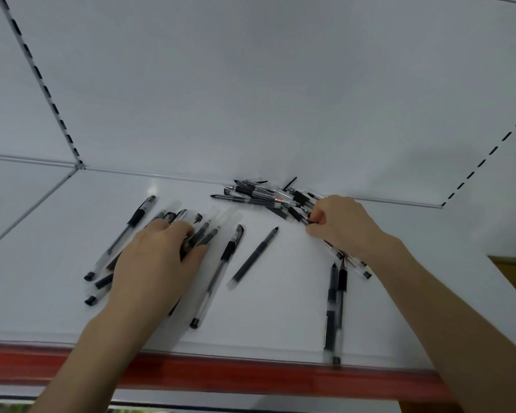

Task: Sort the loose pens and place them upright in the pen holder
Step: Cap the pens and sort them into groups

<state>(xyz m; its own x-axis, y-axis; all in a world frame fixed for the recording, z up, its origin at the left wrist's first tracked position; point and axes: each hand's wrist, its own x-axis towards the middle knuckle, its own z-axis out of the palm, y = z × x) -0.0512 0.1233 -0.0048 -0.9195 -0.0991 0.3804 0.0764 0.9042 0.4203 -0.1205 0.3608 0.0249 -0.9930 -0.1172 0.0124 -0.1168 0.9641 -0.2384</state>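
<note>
- The left hand point(155, 263) curls over a bundle of pens point(204, 235) on the white shelf point(280, 308).
- The right hand point(340, 225) pinches a pen point(299, 217) at the edge of a tangled pile point(259, 195) by the back panel.

We've got bare shelf point(280, 308) front middle and back left. A pen pile point(256, 198) clogs the back wall, loose pens point(253, 256) sit mid-shelf, and a pair point(331, 308) blocks front right.

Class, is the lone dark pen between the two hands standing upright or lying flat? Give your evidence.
Lying flat: the dark pen rests full-length on the white shelf, slanted, touching no other pen.
</note>
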